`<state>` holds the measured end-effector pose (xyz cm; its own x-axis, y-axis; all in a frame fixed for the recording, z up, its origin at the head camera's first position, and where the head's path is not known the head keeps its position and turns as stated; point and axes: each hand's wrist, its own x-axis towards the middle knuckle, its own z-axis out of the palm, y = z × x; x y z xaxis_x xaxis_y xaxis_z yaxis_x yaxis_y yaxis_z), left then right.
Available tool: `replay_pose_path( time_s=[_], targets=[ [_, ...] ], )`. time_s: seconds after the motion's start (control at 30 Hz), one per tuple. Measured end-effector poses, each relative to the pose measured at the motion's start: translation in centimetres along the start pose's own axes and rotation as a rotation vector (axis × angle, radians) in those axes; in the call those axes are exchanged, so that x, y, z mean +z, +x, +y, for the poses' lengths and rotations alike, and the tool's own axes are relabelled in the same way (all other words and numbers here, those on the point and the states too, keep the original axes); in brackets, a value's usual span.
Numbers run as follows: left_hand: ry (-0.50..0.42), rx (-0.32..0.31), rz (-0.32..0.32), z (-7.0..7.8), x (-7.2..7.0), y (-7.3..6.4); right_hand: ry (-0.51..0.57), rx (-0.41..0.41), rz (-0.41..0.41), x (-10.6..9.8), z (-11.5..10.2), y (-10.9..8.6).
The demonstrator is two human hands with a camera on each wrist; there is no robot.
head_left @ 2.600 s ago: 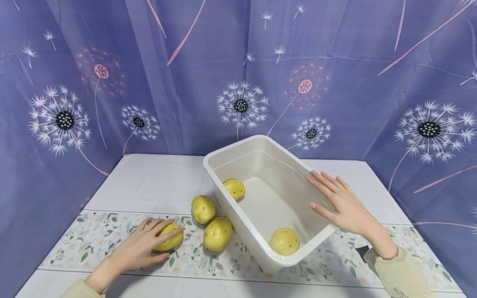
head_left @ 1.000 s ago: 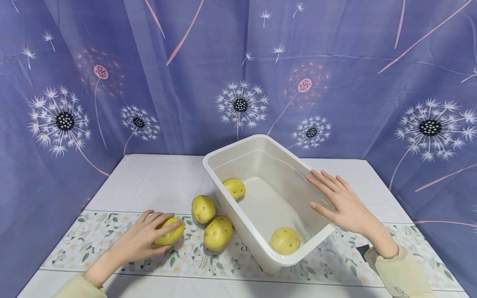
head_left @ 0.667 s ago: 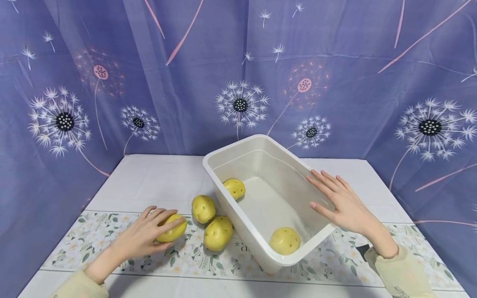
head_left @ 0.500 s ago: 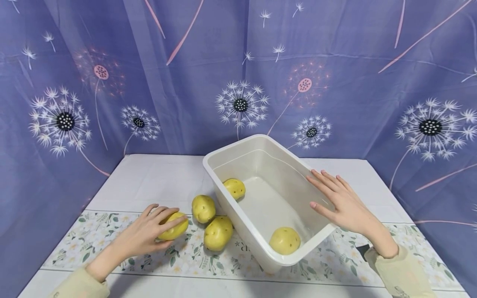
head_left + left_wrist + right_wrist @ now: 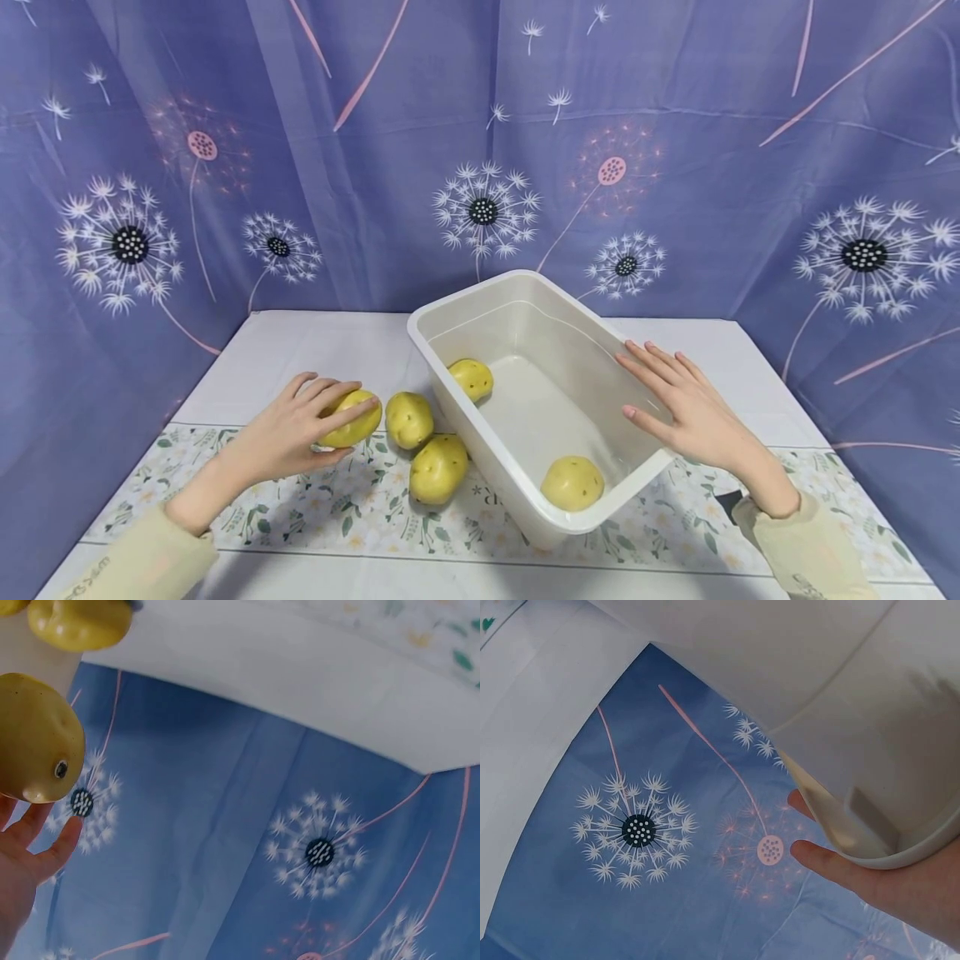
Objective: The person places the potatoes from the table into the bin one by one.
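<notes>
1. The left hand (image 5: 288, 429) grips a potato (image 5: 360, 419), just left of two other potatoes (image 5: 438, 469) beside the pale bin (image 5: 536, 408);
2. the right hand (image 5: 682, 408) rests straight-fingered on the bin's right rim;
3. two more potatoes (image 5: 572, 483) lie inside it, well apart.

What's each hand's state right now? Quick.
Left hand: holding a yellow potato.
Right hand: open, at the edge of the white tub, not gripping it.
</notes>
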<state>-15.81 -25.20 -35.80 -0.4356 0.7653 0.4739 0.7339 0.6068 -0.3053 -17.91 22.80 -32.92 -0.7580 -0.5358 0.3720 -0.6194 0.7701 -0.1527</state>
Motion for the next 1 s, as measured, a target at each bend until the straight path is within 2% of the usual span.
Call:
replay_pose_path(
  time_s=[0.27, 0.63, 1.0],
  targets=[
    [0.017, 0.022, 0.002, -0.4, -1.5, 1.6, 0.007, 0.003, -0.002, -0.1, 0.0, 0.1],
    [0.046, 0.07, 0.052, -0.7, -2.3, 2.9, 0.008, 0.007, -0.01, 0.0, 0.0, 0.0],
    [0.068, 0.093, 0.096, -1.0, -3.0, 4.3, 0.011, 0.005, -0.008, 0.0, 0.0, 0.0]
  ],
)
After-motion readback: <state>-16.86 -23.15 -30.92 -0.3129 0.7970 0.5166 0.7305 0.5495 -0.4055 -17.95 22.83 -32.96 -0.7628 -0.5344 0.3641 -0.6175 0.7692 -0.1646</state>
